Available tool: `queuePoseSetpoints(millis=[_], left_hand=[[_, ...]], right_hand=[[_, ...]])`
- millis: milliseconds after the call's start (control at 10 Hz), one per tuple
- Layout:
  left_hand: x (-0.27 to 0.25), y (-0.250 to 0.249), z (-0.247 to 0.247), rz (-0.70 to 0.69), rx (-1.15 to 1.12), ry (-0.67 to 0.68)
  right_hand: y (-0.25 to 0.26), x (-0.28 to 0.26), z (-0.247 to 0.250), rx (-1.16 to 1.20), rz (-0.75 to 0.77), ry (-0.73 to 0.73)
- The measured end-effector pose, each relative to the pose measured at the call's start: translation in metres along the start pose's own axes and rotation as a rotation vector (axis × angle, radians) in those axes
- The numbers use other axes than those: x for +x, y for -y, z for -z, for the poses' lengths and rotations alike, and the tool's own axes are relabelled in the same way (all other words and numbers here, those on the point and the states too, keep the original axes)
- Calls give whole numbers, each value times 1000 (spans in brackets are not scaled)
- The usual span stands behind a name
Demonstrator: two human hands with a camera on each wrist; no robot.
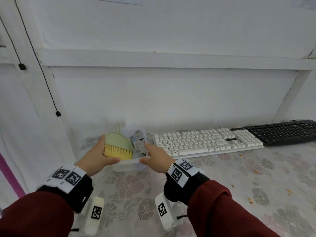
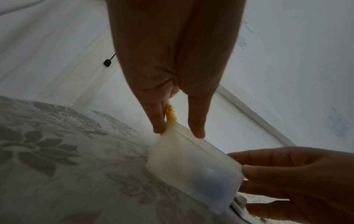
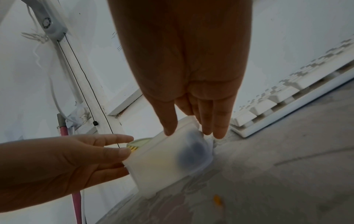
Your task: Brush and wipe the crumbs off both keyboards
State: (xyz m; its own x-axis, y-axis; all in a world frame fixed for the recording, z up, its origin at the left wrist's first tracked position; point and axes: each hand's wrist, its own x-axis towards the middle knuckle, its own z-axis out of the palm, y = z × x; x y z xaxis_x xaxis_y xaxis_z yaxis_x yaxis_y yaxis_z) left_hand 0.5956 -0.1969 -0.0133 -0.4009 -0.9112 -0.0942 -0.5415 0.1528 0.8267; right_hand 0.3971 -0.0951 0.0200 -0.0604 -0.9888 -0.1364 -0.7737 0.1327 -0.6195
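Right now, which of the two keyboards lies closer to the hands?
The white keyboard: it lies directly right of the translucent box that both hands hold. The black keyboard lies beyond it, farther right.

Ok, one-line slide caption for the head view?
Both hands, left hand and right hand, hold a translucent box containing brush and cloth, beside two keyboards.

box [image 1: 127, 162]: frosted translucent plastic | brush [image 1: 118, 152]: yellow bristles | tablecloth [image 1: 222, 170]: matt floral cloth | rag [image 1: 139, 142]: crumpled cloth
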Motion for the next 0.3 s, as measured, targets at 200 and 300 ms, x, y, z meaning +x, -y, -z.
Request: queuePoseSetpoints(millis=[200, 300], left_hand=[[-1, 3, -2, -53, -29, 9], [-4, 0, -6, -87, -28, -24]], right_hand=[[0, -1, 0, -36, 0, 8], [-4, 0, -2, -23, -3, 0]])
